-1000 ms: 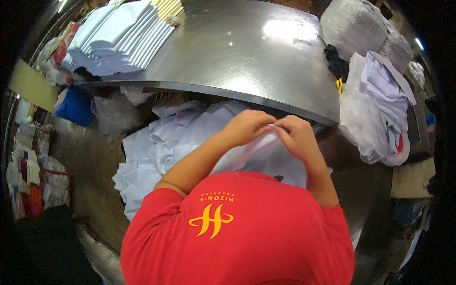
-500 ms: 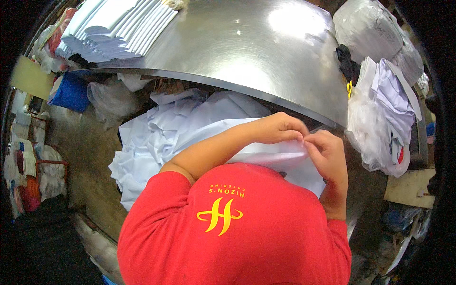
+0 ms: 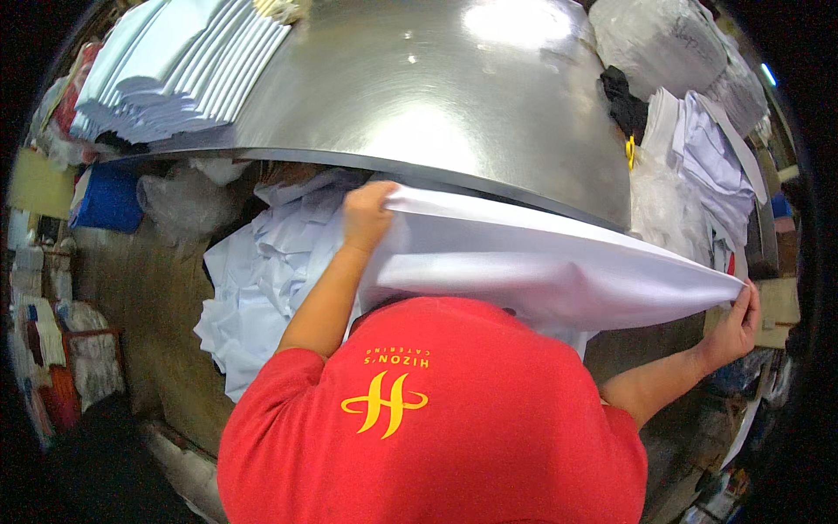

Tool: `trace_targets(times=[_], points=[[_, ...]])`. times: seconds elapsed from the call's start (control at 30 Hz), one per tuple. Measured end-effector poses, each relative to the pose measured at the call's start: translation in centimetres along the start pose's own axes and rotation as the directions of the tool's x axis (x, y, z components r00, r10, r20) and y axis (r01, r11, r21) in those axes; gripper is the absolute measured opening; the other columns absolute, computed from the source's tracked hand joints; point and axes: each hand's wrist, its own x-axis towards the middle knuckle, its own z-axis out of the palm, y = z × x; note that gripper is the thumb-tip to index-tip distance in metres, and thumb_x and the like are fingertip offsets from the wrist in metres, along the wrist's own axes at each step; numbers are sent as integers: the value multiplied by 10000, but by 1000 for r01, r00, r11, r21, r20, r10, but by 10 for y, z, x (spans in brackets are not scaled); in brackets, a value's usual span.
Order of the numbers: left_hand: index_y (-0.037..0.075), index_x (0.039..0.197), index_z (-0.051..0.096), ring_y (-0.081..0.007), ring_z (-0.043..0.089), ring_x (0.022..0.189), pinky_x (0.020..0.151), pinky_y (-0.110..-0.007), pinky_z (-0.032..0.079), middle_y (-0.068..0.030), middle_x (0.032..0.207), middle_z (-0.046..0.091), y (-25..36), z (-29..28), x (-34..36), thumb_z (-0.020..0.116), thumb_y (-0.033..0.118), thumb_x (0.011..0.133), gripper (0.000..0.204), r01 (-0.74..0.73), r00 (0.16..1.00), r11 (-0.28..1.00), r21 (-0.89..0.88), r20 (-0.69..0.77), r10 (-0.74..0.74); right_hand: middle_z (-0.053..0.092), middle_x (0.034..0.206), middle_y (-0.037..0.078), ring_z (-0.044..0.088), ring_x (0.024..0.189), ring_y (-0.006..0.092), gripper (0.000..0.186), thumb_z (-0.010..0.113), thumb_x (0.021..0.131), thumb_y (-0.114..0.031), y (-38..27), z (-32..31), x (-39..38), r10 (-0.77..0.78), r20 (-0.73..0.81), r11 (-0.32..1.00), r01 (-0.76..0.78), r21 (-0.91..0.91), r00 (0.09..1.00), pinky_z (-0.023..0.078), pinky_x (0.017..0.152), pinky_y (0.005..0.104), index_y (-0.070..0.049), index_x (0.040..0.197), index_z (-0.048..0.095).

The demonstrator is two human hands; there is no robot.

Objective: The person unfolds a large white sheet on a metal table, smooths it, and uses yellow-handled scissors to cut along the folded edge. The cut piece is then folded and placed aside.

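Observation:
A white cloth (image 3: 524, 236) is stretched between my two hands, just this side of the metal table's front edge. My left hand (image 3: 368, 212) is closed on its edge near the middle of the view. Out to the right, my right hand (image 3: 738, 327) pinches a corner of the same cloth between thumb and fingers. The cloth hangs in a long fold across the front of my red shirt (image 3: 489, 402). Beside my left forearm, a crumpled heap of white cloths (image 3: 262, 288) lies below the table's level, partly under its edge.
The shiny metal table (image 3: 349, 96) curves across the far side. A stack of folded white cloths (image 3: 175, 70) stands at its left. Plastic-wrapped bundles (image 3: 659, 48) and loose white cloths (image 3: 711, 157) sit at the right. Under the table's left end are a blue container (image 3: 109, 199) and clear plastic (image 3: 188, 201).
My hands were together at right of centre. Now they are wide apart, the left moved leftward and the right outward to the right, with the cloth's edge pulled taut between them.

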Motion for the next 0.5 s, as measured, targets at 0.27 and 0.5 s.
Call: trace_targets(times=[0.27,0.5], points=[[53,878,664,-218,607,792,744,-314,473,-101,860,651,-153,-121,-60,588,64,729,168,694,678,717,70,-399,-617,655,973,93,601,843,148,193,551,881,-124,54,-29,20,18,-252,965,-83,-250,968,476,740,265,-2,980,662],[20,937,676,-176,603,798,758,-293,467,-75,883,665,-231,-193,-110,599,88,790,179,745,609,664,-69,-336,-718,643,833,49,567,621,142,228,573,844,-175,202,11,-16,569,365,811,-429,-398,737,471,583,269,-47,1018,647]])
